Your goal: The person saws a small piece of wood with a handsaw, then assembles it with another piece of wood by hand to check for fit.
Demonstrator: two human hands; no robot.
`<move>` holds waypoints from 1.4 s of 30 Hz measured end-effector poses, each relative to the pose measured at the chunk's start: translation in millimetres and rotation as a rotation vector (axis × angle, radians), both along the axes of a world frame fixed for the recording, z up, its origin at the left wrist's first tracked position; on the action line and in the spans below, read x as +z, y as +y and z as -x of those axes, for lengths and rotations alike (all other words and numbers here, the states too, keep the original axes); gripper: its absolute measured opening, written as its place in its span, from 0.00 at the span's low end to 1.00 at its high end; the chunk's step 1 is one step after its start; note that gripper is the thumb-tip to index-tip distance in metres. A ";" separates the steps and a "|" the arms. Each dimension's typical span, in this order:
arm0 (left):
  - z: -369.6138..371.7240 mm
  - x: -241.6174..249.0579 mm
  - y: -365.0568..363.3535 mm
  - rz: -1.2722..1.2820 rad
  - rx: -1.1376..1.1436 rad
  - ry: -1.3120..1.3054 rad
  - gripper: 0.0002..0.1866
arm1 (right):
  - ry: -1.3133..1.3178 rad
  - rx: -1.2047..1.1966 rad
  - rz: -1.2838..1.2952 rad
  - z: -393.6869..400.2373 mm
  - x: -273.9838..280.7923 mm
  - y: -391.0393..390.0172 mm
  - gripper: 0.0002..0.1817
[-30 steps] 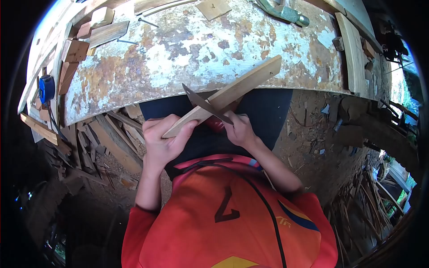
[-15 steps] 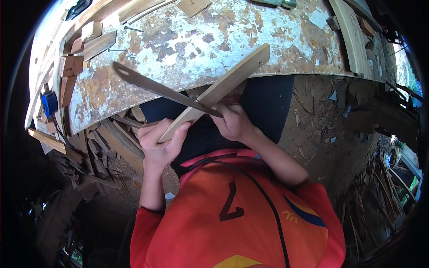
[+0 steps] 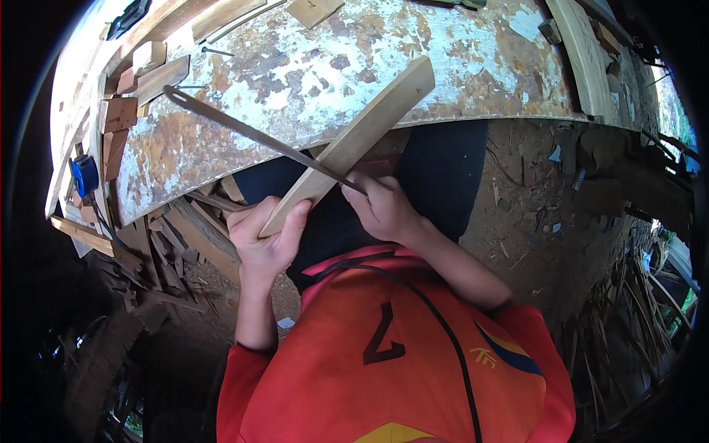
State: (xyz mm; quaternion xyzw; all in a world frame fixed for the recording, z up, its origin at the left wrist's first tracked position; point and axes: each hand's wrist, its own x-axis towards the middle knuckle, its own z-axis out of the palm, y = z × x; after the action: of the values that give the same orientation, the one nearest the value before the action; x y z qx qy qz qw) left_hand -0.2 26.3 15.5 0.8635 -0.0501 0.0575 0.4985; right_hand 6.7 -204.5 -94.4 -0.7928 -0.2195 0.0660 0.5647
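Note:
My left hand point(image 3: 262, 236) is closed around the near end of a flat wooden strip point(image 3: 362, 133), its thumb pressed on top. The strip slants up and right, and its far end reaches over the table edge. In my right hand point(image 3: 384, 210) is the near end of a long saw point(image 3: 244, 129), whose handle is hidden by the fingers. The narrow blade, with fine teeth along one edge, crosses over the strip close to its middle and points to the upper left. It seems to touch the strip.
A worktable with flaking white paint point(image 3: 295, 81) spans the front. Wood blocks point(image 3: 118, 114), nails point(image 3: 218, 52) and a blue tape measure point(image 3: 84, 173) lie at its left. A long board point(image 3: 580, 63) rests on the right. Wood scraps point(image 3: 199, 232) cover the ground at left.
The saw's far tip has shifted left and up, and the blade has turned more edge-on. The strip's far end has moved slightly up and left. Both hands keep their hold.

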 end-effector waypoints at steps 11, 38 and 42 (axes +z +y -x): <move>-1.6 4.3 3.2 -0.057 -0.077 -0.056 0.06 | -0.010 -0.001 0.036 -2.3 -9.1 -1.9 0.11; -2.7 4.9 5.2 -0.085 -0.040 -0.050 0.09 | -0.057 -0.034 0.058 3.4 -24.7 -11.3 0.15; 1.9 1.6 -0.9 -0.070 -0.020 -0.039 0.09 | -0.043 -0.051 0.055 -11.0 16.2 9.6 0.14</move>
State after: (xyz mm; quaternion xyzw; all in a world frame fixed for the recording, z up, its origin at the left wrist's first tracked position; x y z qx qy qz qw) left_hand -2.1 25.4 17.1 0.8786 -0.0704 0.0675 0.4675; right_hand 17.7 -194.8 -78.2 -0.8146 -0.2095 0.0408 0.5393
